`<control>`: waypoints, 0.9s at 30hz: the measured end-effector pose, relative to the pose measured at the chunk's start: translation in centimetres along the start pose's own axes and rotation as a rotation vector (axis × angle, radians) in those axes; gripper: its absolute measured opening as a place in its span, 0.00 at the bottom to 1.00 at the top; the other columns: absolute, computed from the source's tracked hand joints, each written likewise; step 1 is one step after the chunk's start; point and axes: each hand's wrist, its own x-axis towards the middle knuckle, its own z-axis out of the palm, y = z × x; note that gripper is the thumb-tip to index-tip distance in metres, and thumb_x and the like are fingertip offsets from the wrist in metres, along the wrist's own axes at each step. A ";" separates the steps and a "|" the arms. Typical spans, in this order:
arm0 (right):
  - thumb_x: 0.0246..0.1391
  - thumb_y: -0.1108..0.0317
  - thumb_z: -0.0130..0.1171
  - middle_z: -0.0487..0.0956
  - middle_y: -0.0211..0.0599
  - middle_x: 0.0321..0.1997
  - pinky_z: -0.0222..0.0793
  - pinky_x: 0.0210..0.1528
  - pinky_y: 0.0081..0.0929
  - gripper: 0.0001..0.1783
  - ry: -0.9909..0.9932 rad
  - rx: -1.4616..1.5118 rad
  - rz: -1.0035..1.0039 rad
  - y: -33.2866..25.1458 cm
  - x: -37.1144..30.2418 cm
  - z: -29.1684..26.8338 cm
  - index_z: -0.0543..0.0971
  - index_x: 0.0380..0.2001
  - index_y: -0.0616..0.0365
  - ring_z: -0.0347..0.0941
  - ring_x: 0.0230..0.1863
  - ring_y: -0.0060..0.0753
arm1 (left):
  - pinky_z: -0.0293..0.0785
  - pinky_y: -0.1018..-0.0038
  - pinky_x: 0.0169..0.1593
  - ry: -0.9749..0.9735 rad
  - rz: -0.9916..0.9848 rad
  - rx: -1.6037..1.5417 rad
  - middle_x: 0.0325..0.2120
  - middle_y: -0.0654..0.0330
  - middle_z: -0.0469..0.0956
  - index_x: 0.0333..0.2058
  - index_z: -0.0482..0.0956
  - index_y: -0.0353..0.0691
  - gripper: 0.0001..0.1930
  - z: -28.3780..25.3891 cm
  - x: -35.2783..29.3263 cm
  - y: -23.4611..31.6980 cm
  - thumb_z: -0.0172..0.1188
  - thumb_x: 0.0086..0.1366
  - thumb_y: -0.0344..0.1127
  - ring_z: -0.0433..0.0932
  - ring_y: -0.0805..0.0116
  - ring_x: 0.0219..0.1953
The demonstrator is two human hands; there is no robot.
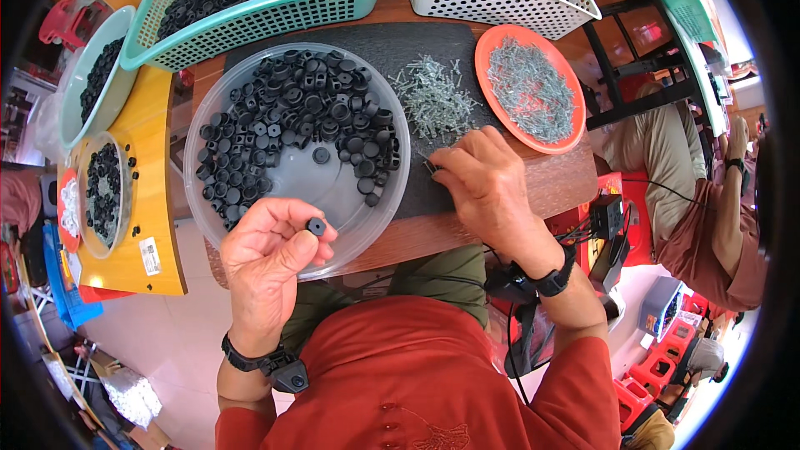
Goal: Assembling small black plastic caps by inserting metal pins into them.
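Observation:
My left hand [268, 257] is closed, pinching a small round black plastic cap [316, 226] with a hole in it between thumb and fingers. It hovers over the near rim of a clear round tub [197, 187] that holds many similar black caps [292, 87]. My right hand [487, 187] is closed too, its fingertips pinched at the near edge of a loose pile of thin silver screws [435, 96]. A slim silver screw shows at these fingertips, partly hidden. The pile lies on a dark mat [429, 200] beside the tub.
An orange plate [567, 137] of more silver screws stands at the right. Behind are a teal basket [275, 23] and a white basket [500, 12] of black parts. A yellow table [154, 167] bearing another tub [125, 192] is at left. A person [692, 192] sits at right.

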 end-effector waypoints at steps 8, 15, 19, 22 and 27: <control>0.31 0.76 0.63 0.68 0.39 0.22 0.61 0.27 0.35 0.08 0.045 0.000 -0.006 -0.2 0.1 0.2 0.74 0.19 0.59 0.64 0.27 0.42 | 0.73 0.81 0.33 -0.005 0.003 0.006 0.29 0.54 0.78 0.37 0.73 0.31 0.13 0.0 0.0 0.1 0.62 0.57 0.33 0.76 0.74 0.27; 0.33 0.77 0.64 0.67 0.37 0.21 0.61 0.28 0.34 0.08 -0.021 -0.086 -0.012 -0.4 0.6 0.9 0.73 0.19 0.61 0.64 0.27 0.41 | 0.73 0.81 0.33 -0.013 -0.002 -0.016 0.29 0.55 0.78 0.37 0.73 0.31 0.12 0.0 0.2 -0.2 0.62 0.57 0.32 0.76 0.74 0.27; 0.32 0.75 0.62 0.68 0.41 0.20 0.61 0.28 0.37 0.09 0.008 -0.075 0.000 -0.3 0.8 1.3 0.70 0.15 0.60 0.64 0.26 0.44 | 0.72 0.82 0.33 -0.009 0.010 -0.010 0.29 0.55 0.78 0.37 0.73 0.31 0.12 0.4 -0.1 0.1 0.62 0.57 0.31 0.76 0.74 0.27; 0.34 0.76 0.62 0.69 0.40 0.21 0.62 0.28 0.37 0.08 -0.011 -0.095 0.055 -0.3 1.1 1.3 0.71 0.17 0.61 0.65 0.27 0.44 | 0.70 0.79 0.30 0.061 -0.008 0.007 0.26 0.54 0.77 0.33 0.73 0.30 0.14 0.8 0.0 0.3 0.64 0.55 0.34 0.74 0.72 0.24; 0.34 0.77 0.60 0.69 0.41 0.20 0.62 0.28 0.37 0.07 -0.007 -0.064 0.033 -0.1 1.2 1.3 0.71 0.17 0.60 0.66 0.26 0.45 | 0.71 0.81 0.31 0.020 0.000 -0.019 0.28 0.55 0.78 0.35 0.73 0.31 0.12 0.2 0.2 0.1 0.63 0.56 0.32 0.75 0.73 0.25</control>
